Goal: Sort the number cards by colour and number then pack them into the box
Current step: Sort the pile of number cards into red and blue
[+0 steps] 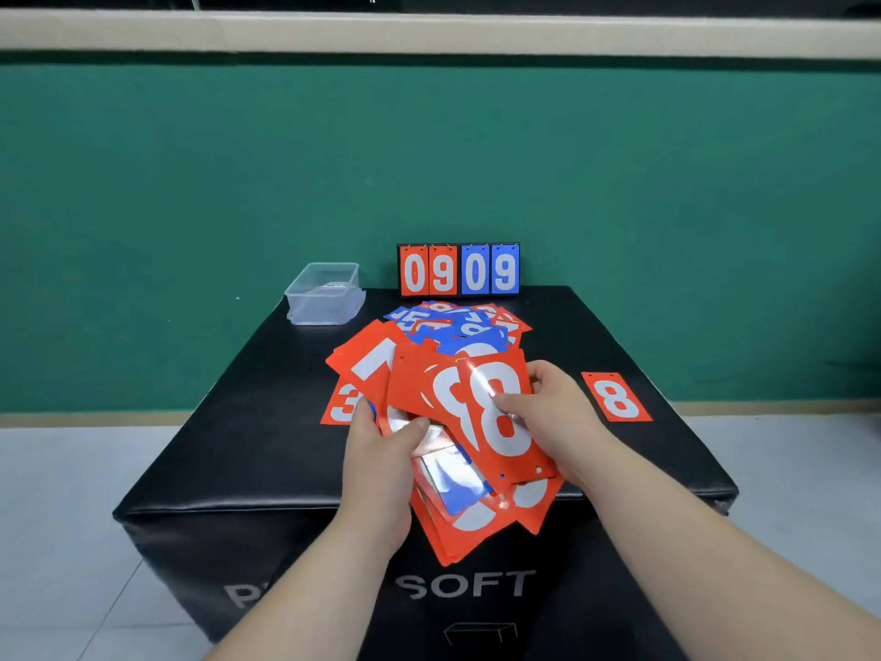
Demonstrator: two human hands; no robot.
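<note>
I see a black padded block point(267, 398): glossy vinyl skin, square top, "SOFT" printed on the front face. A thick fan of number cards point(419, 393) sits over the near edge; they're glossy rectangles, mostly red, one blue showing. The loose card pile point(457, 326), red and blue, is mid-top behind it. The flip scoreboard point(458, 270) at the far edge reads 0909. The clear plastic tub point(324, 295), with rounded corners, is at the far-left corner. The lone red 8 card point(616, 397) lies flat at right, and the red 3 card point(341, 403) at left. Left hand point(376, 450) grips the fan, thumb on top. Right hand point(562, 417) pinches the top red 8 card point(500, 422), thumb on its face.
</note>
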